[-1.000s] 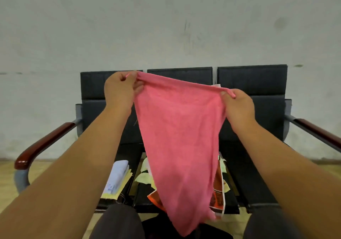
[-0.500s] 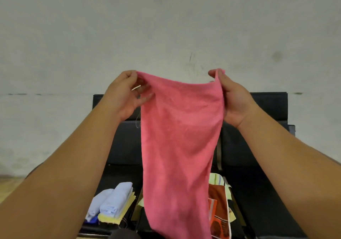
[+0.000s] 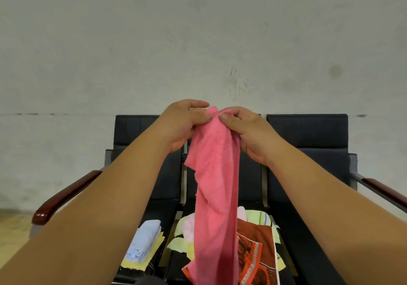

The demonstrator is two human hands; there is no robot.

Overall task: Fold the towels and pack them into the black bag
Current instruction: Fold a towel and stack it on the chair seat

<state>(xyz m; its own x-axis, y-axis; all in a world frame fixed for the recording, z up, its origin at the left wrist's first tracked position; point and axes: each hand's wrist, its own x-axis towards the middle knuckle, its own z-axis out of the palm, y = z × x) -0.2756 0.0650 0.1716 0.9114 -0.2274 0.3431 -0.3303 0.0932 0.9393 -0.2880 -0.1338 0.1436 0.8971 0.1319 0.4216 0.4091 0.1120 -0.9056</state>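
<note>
Two hands meet at the fingertips. The left hand (image 3: 182,126) and the right hand (image 3: 246,132) each pinch the top edge of the pink towel (image 3: 217,196), with its corners pressed together. The rest hangs doubled lengthwise in mid-air over the middle seat of the black chair row (image 3: 308,135).

Risks:
- The near layer flares out left just below the grip, so the side edges look misaligned and the fold would likely come out crooked.
- A loose pinch on thin corners could let one slip and open the fold.
- The hanging tail sits in front of the unfolded pile, a red patterned cloth (image 3: 255,247) and a pale green towel (image 3: 259,216). Lowering it there could snag or drag them.

Room:
- The folded light-blue towel (image 3: 145,238) lies on a yellow towel (image 3: 141,265) on the left seat, near its front edge.
- The left armrest (image 3: 66,194) and right armrest (image 3: 383,194) are well apart.
- The most open room is above the seats and toward the right seat.

Black bag: cannot make it out in view.
</note>
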